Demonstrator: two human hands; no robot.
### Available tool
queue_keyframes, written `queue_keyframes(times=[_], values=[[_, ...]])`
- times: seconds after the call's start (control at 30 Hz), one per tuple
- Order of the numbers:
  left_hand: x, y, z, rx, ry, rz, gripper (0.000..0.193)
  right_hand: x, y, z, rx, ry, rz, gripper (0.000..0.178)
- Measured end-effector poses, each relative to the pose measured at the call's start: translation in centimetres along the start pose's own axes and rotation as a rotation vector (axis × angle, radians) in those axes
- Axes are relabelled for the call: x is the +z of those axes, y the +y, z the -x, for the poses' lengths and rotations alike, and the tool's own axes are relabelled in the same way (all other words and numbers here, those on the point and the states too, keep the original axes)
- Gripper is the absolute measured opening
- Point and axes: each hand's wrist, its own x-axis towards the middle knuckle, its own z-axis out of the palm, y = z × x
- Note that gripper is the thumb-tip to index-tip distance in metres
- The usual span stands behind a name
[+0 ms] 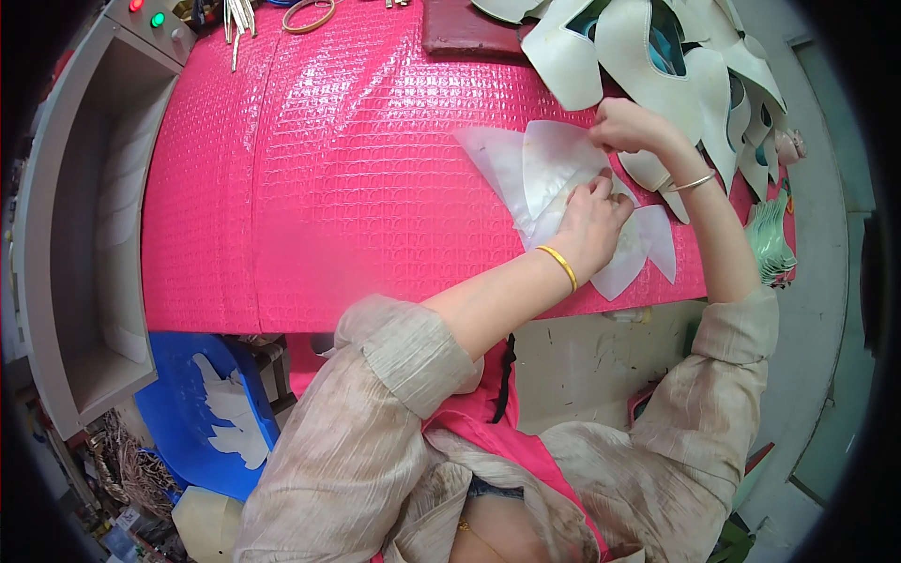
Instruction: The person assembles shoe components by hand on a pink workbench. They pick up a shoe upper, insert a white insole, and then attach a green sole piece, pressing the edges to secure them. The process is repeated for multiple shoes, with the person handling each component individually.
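Several thin translucent white sheets, cut in curved and pointed shapes, lie overlapping on the pink-covered table. My left hand, a gold bangle on its wrist, rests on them with bent fingers drawn together on the film. Just beyond it, my right hand, with a silver bangle, is closed at the far right edge of the sheets. Its fingertips point down at that edge, and what they pinch is hidden. Behind and right of it lies a pile of white shoe uppers with teal linings.
A dark red block lies at the back, beside the uppers. Farther left are a tape ring and thin metal rods. A grey open-fronted machine borders the left. Green strips hang at the right edge; a blue chair stands below left.
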Motion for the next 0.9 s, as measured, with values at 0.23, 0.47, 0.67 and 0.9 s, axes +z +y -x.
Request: queue_keyframes(times=[0.23, 0.47, 0.67, 0.9], values=[[1.0, 0.1, -0.5, 0.095, 0.104, -0.426, 0.039, -3.9, -9.0, 4.7, -0.271, 0.037, -0.565, 0.022], [-0.6, 0.7, 0.3, -0.097, 0.263, 0.276, 0.043, -8.3, -9.7, 6.6, -0.453, 0.109, -0.962, 0.02], [-4.8, -4.3, 4.5, -0.061, 0.143, 1.012, 0.035, -8.6, -12.6, 9.9, -0.675, 0.281, -1.019, 0.016], [-12.7, -16.6, 10.2, -0.746, 0.297, 1.733, 0.035, -5.2, -7.8, 9.1, -0.795, 0.141, -0.845, 0.034]])
